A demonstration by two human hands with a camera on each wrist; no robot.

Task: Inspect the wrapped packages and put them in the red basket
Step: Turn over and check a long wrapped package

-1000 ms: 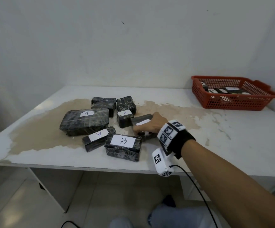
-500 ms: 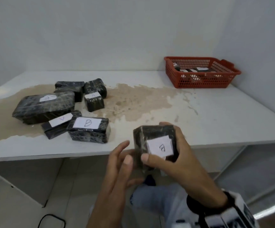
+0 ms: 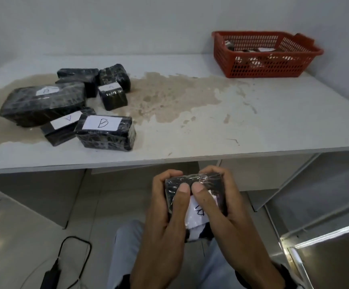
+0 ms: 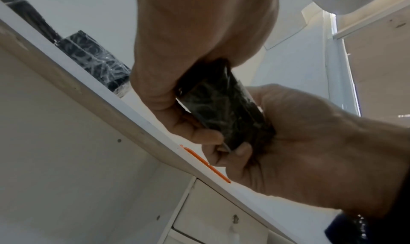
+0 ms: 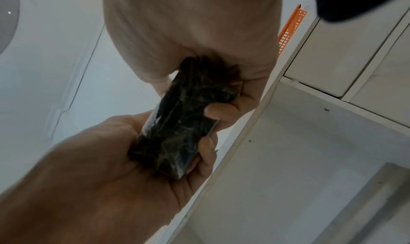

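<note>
Both hands hold one black wrapped package [image 3: 202,180] below the table's front edge, over my lap. My left hand [image 3: 163,207] grips its left side and my right hand [image 3: 227,207] its right side, both thumbs pressing on top near the white label [image 3: 196,213]. From below, the left wrist view shows the package [image 4: 224,111] and the right wrist view shows it too [image 5: 177,130], with fingers curled under it. The red basket [image 3: 263,65] stands at the table's far right with several packages inside. Several more wrapped packages lie at the left, among them a large one [image 3: 44,103] and one marked B [image 3: 106,132].
The white table [image 3: 211,132] has a big brown stain across its middle. Drawers sit under it on the right [image 4: 221,212]. A black cable and adapter [image 3: 52,276] lie on the floor at the left. A shiny metal surface [image 3: 325,257] is at the lower right.
The right hand lifted the package off the table and drew it towards me. The left hand then came in, and both hands now grip it below the table edge.
</note>
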